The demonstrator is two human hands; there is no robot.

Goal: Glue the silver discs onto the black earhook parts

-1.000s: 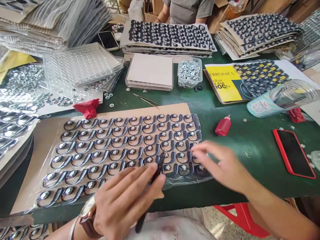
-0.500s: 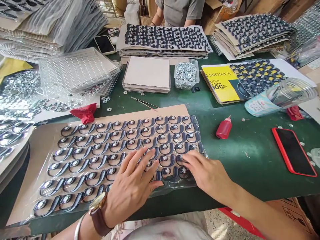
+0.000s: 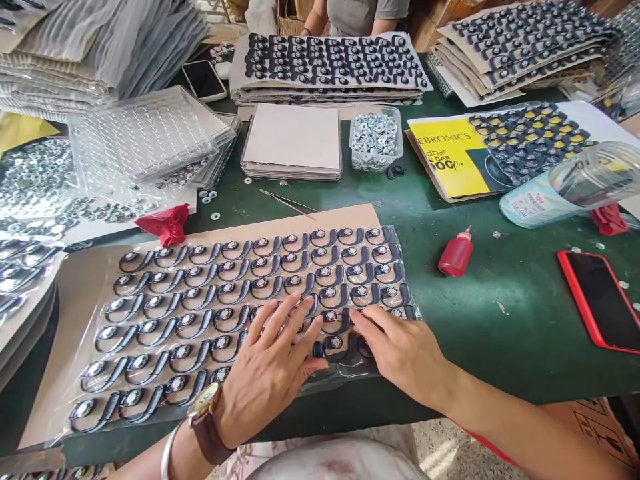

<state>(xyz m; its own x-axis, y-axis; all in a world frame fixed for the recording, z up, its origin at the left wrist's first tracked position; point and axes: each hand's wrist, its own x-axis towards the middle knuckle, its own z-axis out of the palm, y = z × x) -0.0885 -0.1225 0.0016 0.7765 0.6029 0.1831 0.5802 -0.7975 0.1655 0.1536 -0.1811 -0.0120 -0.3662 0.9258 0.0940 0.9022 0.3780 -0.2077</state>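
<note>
Gleaming film (image 3: 75, 313) over dark hooks (image 3: 235, 270), L hand (image 3: 270, 373), R hand (image 3: 403, 353) atop.

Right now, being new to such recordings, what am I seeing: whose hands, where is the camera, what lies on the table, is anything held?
No machine here: a person works bare-handed, filmed by one camera on their head, looking down. Their left hand and right hand both lie flat and open on a clear plastic sheet of black hook-shaped parts, resting on cardboard on a green table. Neither hand holds anything. Nearby lie a red bottle, a red phone, tweezers and a tub of metal washers. A co-worker is across the table.
</note>
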